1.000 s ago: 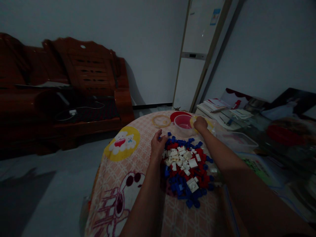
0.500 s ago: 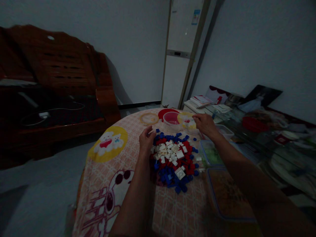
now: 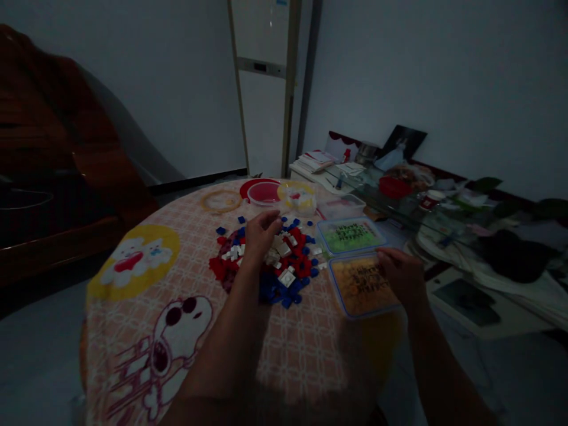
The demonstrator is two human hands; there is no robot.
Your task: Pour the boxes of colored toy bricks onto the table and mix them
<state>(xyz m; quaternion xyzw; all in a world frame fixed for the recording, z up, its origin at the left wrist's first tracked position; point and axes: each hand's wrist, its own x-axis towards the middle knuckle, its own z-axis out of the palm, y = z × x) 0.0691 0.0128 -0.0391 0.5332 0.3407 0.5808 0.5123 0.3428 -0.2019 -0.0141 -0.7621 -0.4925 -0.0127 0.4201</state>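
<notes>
Far left of the brick pile (image 3: 281, 254), beyond the table edge, stands a dark wooden seat (image 3: 93, 154). Left of the pile, the patterned tablecloth (image 3: 297, 349) bears a yellow patch (image 3: 133, 260) with 2 bears; between patch and pile, on the wearer's side, is a dog figure (image 3: 181, 331). Behind the pile, to its left, a pale yellow ring (image 3: 220, 202) lies flat.

The pile itself consists of loose red, white and blue pieces. It lies below and around the left hand (image 3: 261, 234) and well to the left of the right hand (image 3: 403, 275). Left hand: located over the pile, fingers half-bent; whether a piece is held cannot be determined. Directly behind the pile sits a pink tub (image 3: 265, 194).

Right of the pile, 2 boxes with blue rims lie side by side, both with dark writing on top: the green box (image 3: 352, 235), farther from the wearer, and the orange box (image 3: 361, 287), nearer. Right hand: located at the right end of the orange box, thumb and forefinger close together at its far edge; a grip cannot be confirmed. Farther right of the pile stands a red-and-white cup (image 3: 431, 200).
</notes>
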